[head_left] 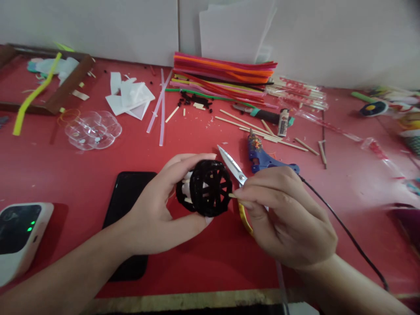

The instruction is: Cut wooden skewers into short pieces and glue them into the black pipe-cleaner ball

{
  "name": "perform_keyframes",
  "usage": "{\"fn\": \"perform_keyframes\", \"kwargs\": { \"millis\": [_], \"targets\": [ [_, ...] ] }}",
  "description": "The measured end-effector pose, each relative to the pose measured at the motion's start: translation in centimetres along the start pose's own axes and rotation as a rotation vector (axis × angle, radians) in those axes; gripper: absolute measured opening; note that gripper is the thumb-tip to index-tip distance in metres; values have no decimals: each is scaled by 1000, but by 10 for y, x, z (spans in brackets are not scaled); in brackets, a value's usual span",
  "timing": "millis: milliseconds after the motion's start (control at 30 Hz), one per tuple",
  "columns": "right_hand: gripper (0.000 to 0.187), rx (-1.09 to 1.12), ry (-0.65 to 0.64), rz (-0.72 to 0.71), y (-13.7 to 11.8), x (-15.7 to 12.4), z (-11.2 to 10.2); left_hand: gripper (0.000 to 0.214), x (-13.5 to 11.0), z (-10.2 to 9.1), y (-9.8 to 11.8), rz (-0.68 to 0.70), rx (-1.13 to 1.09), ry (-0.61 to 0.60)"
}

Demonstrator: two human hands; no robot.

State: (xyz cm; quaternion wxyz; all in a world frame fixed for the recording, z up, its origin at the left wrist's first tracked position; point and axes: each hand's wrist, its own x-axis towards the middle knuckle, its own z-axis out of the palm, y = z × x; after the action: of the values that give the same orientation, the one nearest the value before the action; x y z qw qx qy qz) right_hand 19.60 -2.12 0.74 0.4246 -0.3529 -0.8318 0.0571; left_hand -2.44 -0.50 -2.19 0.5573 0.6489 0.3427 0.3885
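My left hand (160, 205) is wrapped round a small black wheel-shaped model (205, 187) made of pipe cleaners, with spokes and short wooden pieces inside. My right hand (285, 214) pinches a short wooden stick (232, 196) whose tip touches the wheel's right rim. Both hands hover just above the red table (197, 262). Scissors (234, 168) with a yellow handle lie under my right hand, blades pointing up-left.
A black phone (126, 205) lies under my left wrist; a white device (19, 232) with a green light sits at the left edge. A blue glue gun (262, 155) with its black cord, wooden sticks (249, 124), stacked coloured pipe cleaners (223, 72), a clear plastic tray (93, 129) and paper scraps lie behind.
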Motion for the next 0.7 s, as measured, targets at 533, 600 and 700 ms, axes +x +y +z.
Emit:
{"fn": "perform_keyframes", "kwargs": {
  "millis": [533,600,700],
  "targets": [
    [17,-71,39,53,2,-3,-2,73,0,-1,0,-8,14,-10],
    [18,-69,48,29,1,-2,-2,72,0,0,1,-19,-5,-17],
    [18,-59,57,14,0,-2,-2,72,0,0,2,-28,-39,-30]
  ]
}}
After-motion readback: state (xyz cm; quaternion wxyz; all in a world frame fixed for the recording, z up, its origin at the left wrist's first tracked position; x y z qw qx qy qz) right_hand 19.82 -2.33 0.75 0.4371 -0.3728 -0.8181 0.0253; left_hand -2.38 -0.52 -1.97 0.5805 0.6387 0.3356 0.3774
